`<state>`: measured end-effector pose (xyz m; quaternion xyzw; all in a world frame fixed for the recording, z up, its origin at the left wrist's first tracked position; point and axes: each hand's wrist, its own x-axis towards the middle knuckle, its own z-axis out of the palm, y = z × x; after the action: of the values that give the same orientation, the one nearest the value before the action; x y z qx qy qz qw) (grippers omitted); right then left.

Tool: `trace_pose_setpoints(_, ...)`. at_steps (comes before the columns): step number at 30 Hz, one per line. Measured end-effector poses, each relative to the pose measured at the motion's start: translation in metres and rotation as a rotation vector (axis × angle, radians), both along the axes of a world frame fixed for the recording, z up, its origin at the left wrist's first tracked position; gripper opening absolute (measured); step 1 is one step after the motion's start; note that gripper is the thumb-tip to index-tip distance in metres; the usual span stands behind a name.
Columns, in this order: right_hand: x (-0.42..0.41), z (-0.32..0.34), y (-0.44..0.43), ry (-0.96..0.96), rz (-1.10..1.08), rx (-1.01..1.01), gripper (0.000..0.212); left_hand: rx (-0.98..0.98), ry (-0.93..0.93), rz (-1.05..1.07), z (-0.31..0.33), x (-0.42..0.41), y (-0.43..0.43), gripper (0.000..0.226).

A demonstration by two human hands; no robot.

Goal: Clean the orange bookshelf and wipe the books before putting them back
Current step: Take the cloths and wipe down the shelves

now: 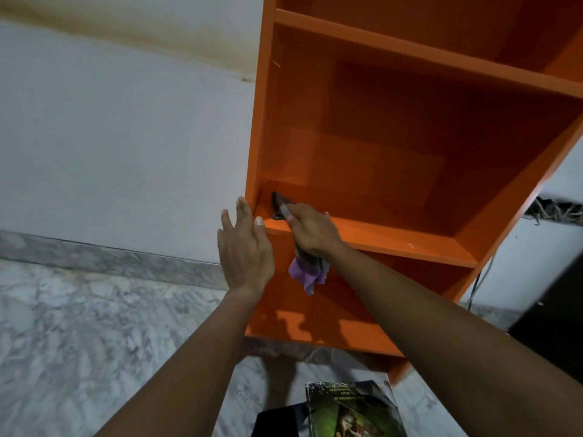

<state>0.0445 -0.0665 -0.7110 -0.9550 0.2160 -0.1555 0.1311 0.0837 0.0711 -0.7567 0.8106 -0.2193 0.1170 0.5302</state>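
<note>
The orange bookshelf (pixel 394 146) stands against a white wall, its visible shelves bare. My right hand (pixel 310 230) presses a purple-grey cloth (pixel 307 272) onto the left end of a middle shelf board; one end of the cloth reaches the inner corner, the other hangs below the board's front edge. My left hand (pixel 246 247) lies flat with fingers spread against the shelf's left side panel, at the same height. A stack of books (pixel 350 411) lies on the floor in front of the shelf, a green-covered one on top.
Grey-white marble floor (pixel 94 342) spreads to the left, with a marble skirting along the wall. A dark cabinet (pixel 555 316) stands to the right of the shelf, with tangled cables (pixel 555 211) behind it.
</note>
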Motion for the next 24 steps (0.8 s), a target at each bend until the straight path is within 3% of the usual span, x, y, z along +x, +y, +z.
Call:
trace_pose_setpoints(6,0.013,-0.009,0.033,-0.126,0.103,-0.011,0.034,0.001,0.016,-0.187,-0.002,0.022,0.024,0.053)
trace_pose_setpoints(11,-0.003,-0.012,0.048,-0.278,0.181,0.015,0.033,0.008,0.04,-0.333,-0.003,0.03,0.038,0.07)
trace_pose_setpoints(16,-0.02,-0.016,0.052,-0.197,0.297,-0.294,0.038,-0.074,0.125,-0.413,-0.004,0.034,0.045,0.067)
trace_pose_setpoints(20,-0.026,-0.01,0.055,-0.068,0.37,-0.489,0.042,-0.181,0.286,-0.492,0.009,0.032,0.053,0.04)
trace_pose_setpoints(24,-0.017,0.009,0.068,-0.44,0.302,-0.42,0.038,-0.277,0.321,-0.529,0.014,0.03,0.053,0.037)
